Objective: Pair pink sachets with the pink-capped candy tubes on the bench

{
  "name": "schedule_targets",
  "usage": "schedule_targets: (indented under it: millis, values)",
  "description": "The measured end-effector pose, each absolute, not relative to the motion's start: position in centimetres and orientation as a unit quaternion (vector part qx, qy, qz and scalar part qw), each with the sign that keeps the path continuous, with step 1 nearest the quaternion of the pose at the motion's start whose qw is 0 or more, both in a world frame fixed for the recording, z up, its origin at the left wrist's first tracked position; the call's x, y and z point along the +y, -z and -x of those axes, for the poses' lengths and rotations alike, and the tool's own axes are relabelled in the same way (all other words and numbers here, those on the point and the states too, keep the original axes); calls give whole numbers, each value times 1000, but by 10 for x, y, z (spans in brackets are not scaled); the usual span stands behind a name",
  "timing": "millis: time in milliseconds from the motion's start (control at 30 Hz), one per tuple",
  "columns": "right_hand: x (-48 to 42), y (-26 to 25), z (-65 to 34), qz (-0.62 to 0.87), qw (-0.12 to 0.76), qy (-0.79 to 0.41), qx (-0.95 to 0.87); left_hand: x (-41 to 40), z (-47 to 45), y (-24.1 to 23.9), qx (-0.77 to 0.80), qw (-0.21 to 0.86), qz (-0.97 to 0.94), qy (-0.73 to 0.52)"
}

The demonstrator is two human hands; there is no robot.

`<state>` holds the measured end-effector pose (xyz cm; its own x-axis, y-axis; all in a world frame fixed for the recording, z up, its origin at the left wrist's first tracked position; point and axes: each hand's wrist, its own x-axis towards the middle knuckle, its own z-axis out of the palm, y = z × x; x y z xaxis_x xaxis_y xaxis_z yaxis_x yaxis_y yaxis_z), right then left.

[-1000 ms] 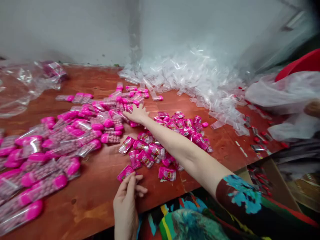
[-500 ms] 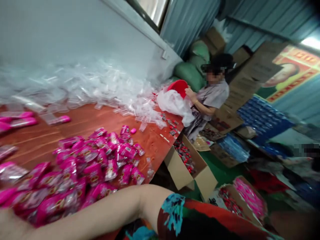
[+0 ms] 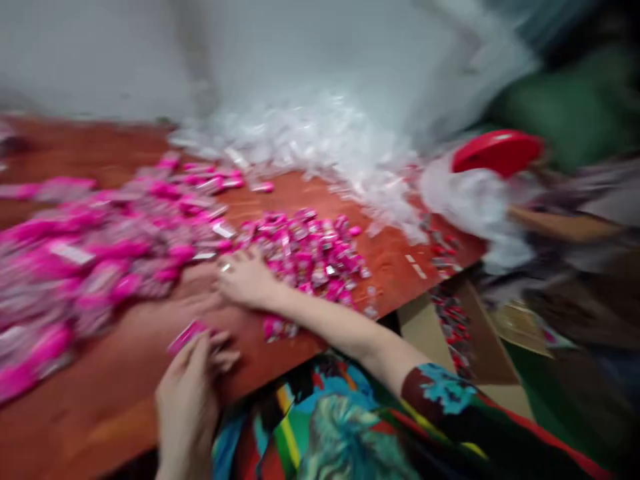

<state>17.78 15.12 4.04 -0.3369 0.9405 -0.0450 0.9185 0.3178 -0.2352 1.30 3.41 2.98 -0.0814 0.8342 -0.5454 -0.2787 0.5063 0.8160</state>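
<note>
My left hand is over the near part of the table, thumb and fingers closed on a small pink packet. My right hand, with a ring on one finger, reaches across to the left edge of a heap of shiny pink packets. Its fingers look apart, though blurred, and I see nothing held in them. Just beyond its fingertips lie clear tubes with bright pink ends, spread in a large pile to the left. Printing on the packets is too smeared to read.
Clear plastic pieces are heaped along the wall on the reddish table. At the right are a red basin, a white plastic bag and small red-and-grey items. A cardboard box of similar items stands below the table edge.
The view has swung left and down, bringing both hands and the pile of pink-ended tubes into sight. The co-worker beside the red basin is now mostly out of view.
</note>
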Motion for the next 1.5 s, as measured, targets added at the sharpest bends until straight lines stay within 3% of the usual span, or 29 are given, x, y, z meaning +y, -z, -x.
schedule_targets:
  millis: [200, 333, 467, 667, 967, 1200, 1500]
  values:
    - [114, -12, -185, 492, 163, -165, -839, 15, 12, -16, 595, 600, -183, -502]
    - [65, 6, -167, 373, 119, -154, -907, -3, 23, -19, 606, 567, -169, -531]
    - [50, 30, -147, 378, 86, -124, -913, -1, 28, -13, 614, 568, -156, -525]
    - [53, 47, -147, 347, 108, -100, -926, 2, 27, -7, 613, 578, -162, -514]
    - [45, 68, -159, 343, 278, 10, -897, 4, 25, 0, 617, 601, -187, -472]
    - [45, 69, -163, 348, 256, 26, -901, 17, 15, 2, 635, 566, -192, -489]
    - [41, 56, -193, 365, 330, 31, -870, 8, 18, -4, 665, 514, -197, -504]
